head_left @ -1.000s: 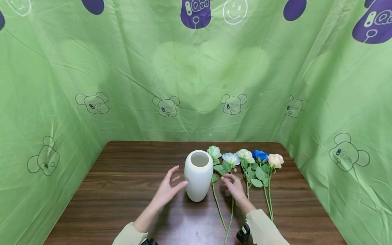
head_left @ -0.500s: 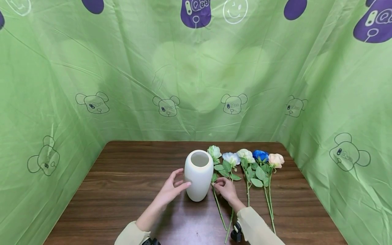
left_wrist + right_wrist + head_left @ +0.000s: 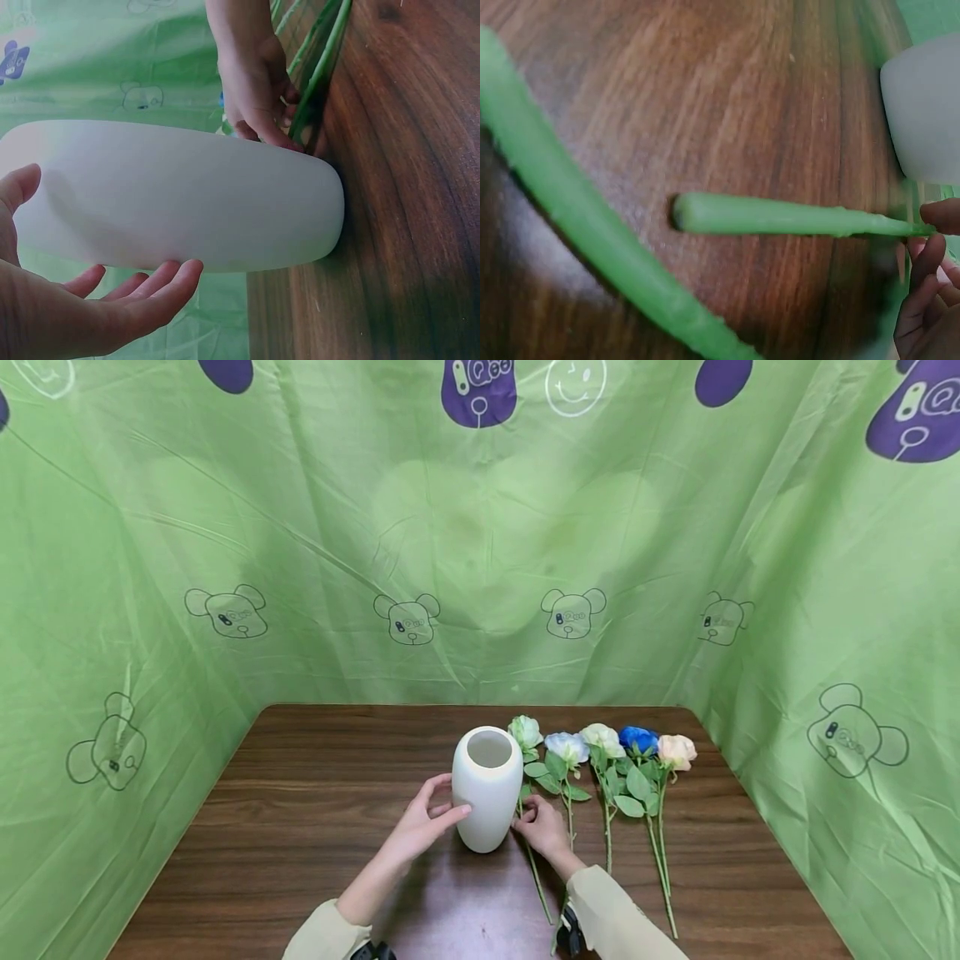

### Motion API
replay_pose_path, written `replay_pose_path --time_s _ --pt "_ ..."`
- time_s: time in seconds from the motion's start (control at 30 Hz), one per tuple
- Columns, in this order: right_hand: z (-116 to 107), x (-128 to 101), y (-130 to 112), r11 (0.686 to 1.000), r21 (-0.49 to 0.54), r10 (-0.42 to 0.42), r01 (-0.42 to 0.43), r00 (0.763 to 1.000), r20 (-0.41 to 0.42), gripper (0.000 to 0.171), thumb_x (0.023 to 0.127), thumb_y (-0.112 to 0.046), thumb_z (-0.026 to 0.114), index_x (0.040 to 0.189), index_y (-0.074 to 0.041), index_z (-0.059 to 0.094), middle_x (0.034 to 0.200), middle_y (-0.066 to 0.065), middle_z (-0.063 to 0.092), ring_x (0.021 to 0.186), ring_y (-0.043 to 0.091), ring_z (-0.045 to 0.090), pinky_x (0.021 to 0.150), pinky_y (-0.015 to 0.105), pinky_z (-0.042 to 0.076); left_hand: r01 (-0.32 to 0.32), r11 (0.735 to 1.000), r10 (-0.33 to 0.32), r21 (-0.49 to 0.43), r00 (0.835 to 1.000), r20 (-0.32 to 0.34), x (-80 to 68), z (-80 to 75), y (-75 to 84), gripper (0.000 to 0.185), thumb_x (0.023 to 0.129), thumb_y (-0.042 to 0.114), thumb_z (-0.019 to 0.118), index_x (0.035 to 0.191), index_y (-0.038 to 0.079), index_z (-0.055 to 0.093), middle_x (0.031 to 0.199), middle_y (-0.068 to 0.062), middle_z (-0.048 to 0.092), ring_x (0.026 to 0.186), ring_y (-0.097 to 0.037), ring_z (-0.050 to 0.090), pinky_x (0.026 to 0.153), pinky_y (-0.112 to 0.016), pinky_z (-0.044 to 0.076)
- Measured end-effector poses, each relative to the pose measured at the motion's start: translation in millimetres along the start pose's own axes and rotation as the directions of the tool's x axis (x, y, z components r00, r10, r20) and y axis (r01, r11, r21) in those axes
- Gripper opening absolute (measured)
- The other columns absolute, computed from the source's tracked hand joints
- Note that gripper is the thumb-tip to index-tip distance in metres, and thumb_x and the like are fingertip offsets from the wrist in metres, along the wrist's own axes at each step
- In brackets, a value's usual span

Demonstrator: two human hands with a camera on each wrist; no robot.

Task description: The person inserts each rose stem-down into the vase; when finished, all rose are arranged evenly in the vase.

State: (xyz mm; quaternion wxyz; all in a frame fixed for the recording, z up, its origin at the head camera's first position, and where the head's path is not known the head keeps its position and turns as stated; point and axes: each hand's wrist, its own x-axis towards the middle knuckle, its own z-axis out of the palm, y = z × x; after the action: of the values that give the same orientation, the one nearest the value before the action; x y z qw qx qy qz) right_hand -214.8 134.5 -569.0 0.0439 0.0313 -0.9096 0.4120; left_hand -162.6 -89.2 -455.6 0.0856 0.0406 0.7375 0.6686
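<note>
Against the left flank of the white vase (image 3: 487,787), the left hand (image 3: 424,828) lies with its fingers (image 3: 161,279) spread and gently curved along the wall, thumb high on the far side, so the vase sits cupped in the open palm. On the vase's other side, the right hand (image 3: 542,828) has its fingers (image 3: 922,277) curled and pinching the stem of the pale green rose (image 3: 524,732) low against the vase's base; the right wrist view shows the stem's cut end (image 3: 686,212) lifted just off the desk (image 3: 300,827).

A second ago the left hand hovered apart from the vase and the right hand lay further right of it, over the pale blue rose (image 3: 566,747); both have since closed in on the vase.

The held stem runs away from the person, bloom at the far end beside the vase's mouth. The vase stands upright, mouth upward. Right of the vase, three more roses lie in a row, blooms far.
</note>
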Motion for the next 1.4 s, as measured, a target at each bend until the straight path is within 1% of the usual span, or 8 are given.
replay_pose_path --time_s 0.2,0.4,0.53,0.6,0.73,0.97,1.17,1.4 --pt "-6 -2 0 0.999 0.047 0.004 -0.004 1.0 0.0 0.037 0.071 -0.007 0.072 0.104 0.005 0.06 0.061 -0.004 0.056 0.056 0.008 0.051 0.062 0.031 0.045 -0.012 1.0 0.012 0.012 1.0 0.007 -0.4 -0.2 -0.4 0.06 0.083 0.025 0.067 0.131 0.004 0.039 0.129 -0.021 0.042 0.114 -0.045 0.043 0.082 -0.049 0.045" --pt "-20 -4 2 0.983 0.181 0.017 -0.027 0.998 0.057 0.035 0.077 -0.001 0.067 0.109 0.008 0.056 0.065 0.002 0.06 0.045 0.012 0.052 0.057 0.029 0.048 -0.019 1.0 0.019 0.016 1.0 0.002 -0.7 -0.3 0.2 0.059 0.084 0.025 0.066 0.131 0.004 0.039 0.129 -0.021 0.042 0.114 -0.043 0.044 0.08 -0.045 0.046" --pt "-30 -5 7 0.958 0.281 0.031 -0.054 0.996 0.086 0.035 0.08 0.001 0.064 0.113 0.009 0.054 0.069 0.01 0.063 0.045 0.015 0.051 0.051 0.028 0.046 -0.02 1.0 0.02 0.019 1.0 0.0 -0.3 0.1 1.0 0.058 0.084 0.024 0.066 0.132 0.005 0.039 0.129 -0.021 0.042 0.114 -0.043 0.044 0.079 -0.045 0.046" --pt "-36 -6 9 0.935 0.348 0.044 -0.077 0.994 0.102 0.035 0.081 0.001 0.063 0.114 0.009 0.053 0.072 0.015 0.063 0.045 0.017 0.05 0.046 0.029 0.045 -0.016 1.0 0.016 0.015 1.0 -0.004 -0.1 0.5 1.2 0.058 0.084 0.023 0.066 0.132 0.005 0.039 0.129 -0.021 0.042 0.114 -0.043 0.044 0.079 -0.044 0.047" --pt "-45 -10 12 0.893 0.44 0.042 -0.09 0.992 0.119 0.037 0.082 0.004 0.061 0.116 0.012 0.049 0.078 0.02 0.064 0.046 0.017 0.05 0.046 0.031 0.046 -0.015 1.0 0.015 0.01 1.0 -0.011 0.0 0.8 0.9 0.057 0.084 0.02 0.066 0.132 0.004 0.039 0.129 -0.022 0.042 0.113 -0.043 0.045 0.08 -0.044 0.047" --pt "-65 -21 5 0.874 0.477 0.024 -0.093 0.988 0.149 0.015 0.085 0.004 0.058 0.092 0.011 0.046 0.083 0.024 0.064 0.05 0.021 0.055 0.051 0.038 0.05 -0.033 0.999 0.033 0.004 0.999 0.002 -8.6 1.6 20.2 0.053 0.085 0.014 0.063 0.129 -0.002 0.039 0.125 -0.027 0.043 0.11 -0.045 0.046 0.082 -0.048 0.046" --pt "-83 -30 -13 0.851 0.523 -0.025 -0.035 0.994 0.108 0.014 0.086 0.008 0.055 0.091 0.012 0.044 0.088 0.035 0.059 0.051 0.024 0.057 0.054 0.04 0.051 -0.034 0.999 0.034 0.017 0.999 -0.008 -0.3 1.4 3.1 0.056 0.085 0.022 0.064 0.131 0.003 0.039 0.127 -0.022 0.044 0.11 -0.039 0.049 0.085 -0.044 0.045" --pt "-82 -24 2 0.808 0.573 -0.138 0.139 0.989 -0.046 0.032 0.086 0.004 0.058 0.114 0.01 0.043 0.082 0.02 0.064 0.049 0.026 0.057 0.049 0.04 0.05 -0.036 0.999 0.036 0.017 0.999 -0.011 1.1 1.7 -0.4 0.057 0.086 0.022 0.064 0.132 0.003 0.038 0.128 -0.024 0.043 0.11 -0.04 0.049 0.086 -0.046 0.044"
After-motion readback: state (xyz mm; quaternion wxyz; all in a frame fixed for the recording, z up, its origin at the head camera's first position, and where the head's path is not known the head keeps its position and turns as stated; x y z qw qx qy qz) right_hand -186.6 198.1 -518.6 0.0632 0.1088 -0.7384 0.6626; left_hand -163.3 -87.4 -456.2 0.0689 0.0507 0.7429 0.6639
